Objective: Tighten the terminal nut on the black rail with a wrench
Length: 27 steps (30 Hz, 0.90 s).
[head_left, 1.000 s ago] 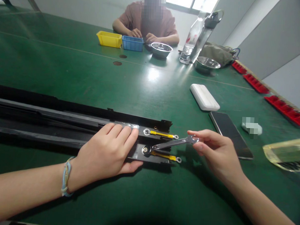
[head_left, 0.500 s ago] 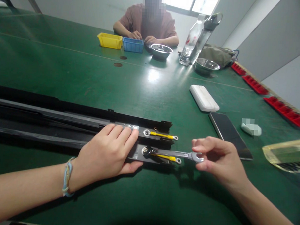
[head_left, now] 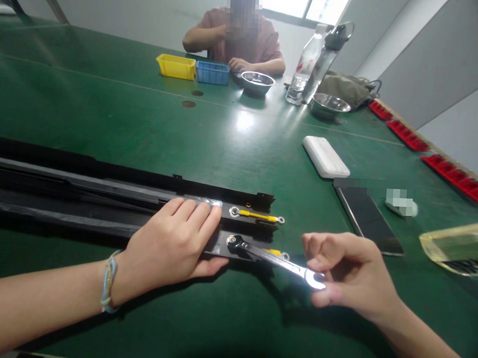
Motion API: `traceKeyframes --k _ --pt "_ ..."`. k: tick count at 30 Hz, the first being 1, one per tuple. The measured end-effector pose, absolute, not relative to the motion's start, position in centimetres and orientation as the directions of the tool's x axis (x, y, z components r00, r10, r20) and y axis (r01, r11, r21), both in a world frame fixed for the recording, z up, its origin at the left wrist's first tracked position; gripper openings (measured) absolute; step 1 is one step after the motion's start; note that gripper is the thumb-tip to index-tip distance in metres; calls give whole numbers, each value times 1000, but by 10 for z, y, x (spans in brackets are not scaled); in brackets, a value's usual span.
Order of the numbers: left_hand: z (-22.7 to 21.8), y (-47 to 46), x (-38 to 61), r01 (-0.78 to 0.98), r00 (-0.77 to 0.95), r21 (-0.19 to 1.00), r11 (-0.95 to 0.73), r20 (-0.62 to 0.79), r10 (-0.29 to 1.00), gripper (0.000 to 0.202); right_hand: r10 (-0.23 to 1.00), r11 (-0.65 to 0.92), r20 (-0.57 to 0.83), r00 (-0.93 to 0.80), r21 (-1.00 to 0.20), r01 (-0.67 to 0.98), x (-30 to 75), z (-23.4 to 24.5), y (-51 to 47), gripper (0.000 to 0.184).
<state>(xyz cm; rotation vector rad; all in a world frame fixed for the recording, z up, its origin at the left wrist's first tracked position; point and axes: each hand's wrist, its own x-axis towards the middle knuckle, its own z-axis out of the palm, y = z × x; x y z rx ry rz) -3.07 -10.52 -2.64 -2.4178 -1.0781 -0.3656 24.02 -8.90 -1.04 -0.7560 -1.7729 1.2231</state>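
A long black rail assembly [head_left: 83, 193] lies across the green table [head_left: 146, 122] from the left. My left hand [head_left: 173, 244] rests flat on its right end, fingers together and stretched out. At that end sit two yellow wires with ring terminals [head_left: 257, 215]. A silver wrench [head_left: 275, 258] has its head on the nearer bolt [head_left: 231, 240]. My right hand [head_left: 346, 273] pinches the wrench's free end, which points toward me and to the right.
A white power bank [head_left: 325, 157] and a dark phone [head_left: 366, 216] lie right of the rail. A clear acrylic block [head_left: 453, 244] sits at the far right. Across the table a person sits behind yellow [head_left: 176, 66] and blue bins [head_left: 212, 72], steel bowls [head_left: 257, 80] and a water bottle [head_left: 307, 66].
My right hand has swung the wrench handle toward me around the bolt, from pointing up-right to pointing down-right. My left hand has stayed on the rail. The person opposite raised one hand.
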Motion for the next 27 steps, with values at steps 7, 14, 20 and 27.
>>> traceKeyframes --k 7,14,20,27 --pt "-28 -106 -33 751 660 -322 -577 413 628 58 855 316 265 -445 -948 43 244 -12 -87 28" --pt "-26 -108 -33 745 667 -339 -574 412 621 58 936 285 241 -256 -947 147 244 -9 -84 21" --pt "-24 -111 -35 748 664 -340 -570 408 627 56 958 235 198 -208 -957 169 243 -13 -80 20" --pt "-24 -113 -34 750 661 -339 -568 413 626 57 982 138 112 -150 -975 173 244 -18 -75 23"
